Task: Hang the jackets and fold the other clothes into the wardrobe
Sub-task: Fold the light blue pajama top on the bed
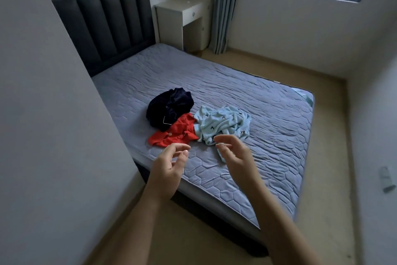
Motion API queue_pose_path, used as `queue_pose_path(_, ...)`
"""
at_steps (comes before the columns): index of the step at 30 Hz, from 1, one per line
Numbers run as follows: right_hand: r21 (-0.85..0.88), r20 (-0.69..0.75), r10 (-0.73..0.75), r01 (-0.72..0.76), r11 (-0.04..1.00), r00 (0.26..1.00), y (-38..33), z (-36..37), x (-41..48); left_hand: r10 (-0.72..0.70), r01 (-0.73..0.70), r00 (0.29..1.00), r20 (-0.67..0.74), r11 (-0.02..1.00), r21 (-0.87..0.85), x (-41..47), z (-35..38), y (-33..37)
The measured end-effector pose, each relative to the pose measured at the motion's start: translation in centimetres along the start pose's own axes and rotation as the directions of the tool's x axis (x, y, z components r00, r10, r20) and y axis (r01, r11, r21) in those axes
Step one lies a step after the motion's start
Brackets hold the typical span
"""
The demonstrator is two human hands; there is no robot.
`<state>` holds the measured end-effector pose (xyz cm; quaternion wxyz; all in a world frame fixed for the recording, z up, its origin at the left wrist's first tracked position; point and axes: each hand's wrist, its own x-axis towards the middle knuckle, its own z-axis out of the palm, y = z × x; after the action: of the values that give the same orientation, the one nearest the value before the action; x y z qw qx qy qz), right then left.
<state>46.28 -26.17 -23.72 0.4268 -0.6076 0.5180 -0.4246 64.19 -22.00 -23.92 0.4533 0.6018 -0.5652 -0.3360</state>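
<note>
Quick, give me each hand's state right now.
Left hand: open, fingers loosely curled, holding nothing.
Right hand: open, fingers relaxed, holding nothing.

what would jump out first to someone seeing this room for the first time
Three crumpled garments lie bunched together on the grey quilted mattress: a dark navy garment, a red garment in front of it, and a pale blue patterned garment to the right. Nearest the camera, the left hand and right hand reach toward the pile, fingers loosely curled, holding nothing.
</note>
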Motion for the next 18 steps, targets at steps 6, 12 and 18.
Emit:
queue_pose_path(6,-0.032,0.03,0.085,-0.084,0.996,0.996,4.2,3.0,10.3,-0.083,0.083,0.995,0.056,0.997,-0.003,11.2,1.3,-5.2)
queue_pose_path(12,-0.051,-0.046,0.26,-0.262,0.964,0.965,10.2,7.2,23.2,-0.186,0.184,0.973,0.133,0.983,0.027,26.0,1.6,-13.5)
queue_pose_path(18,-0.045,-0.064,0.438,-0.441,0.896,0.897,18.9,12.6,36.0,-0.295,0.265,0.939,0.175,0.948,0.176,39.8,4.0,-23.7)
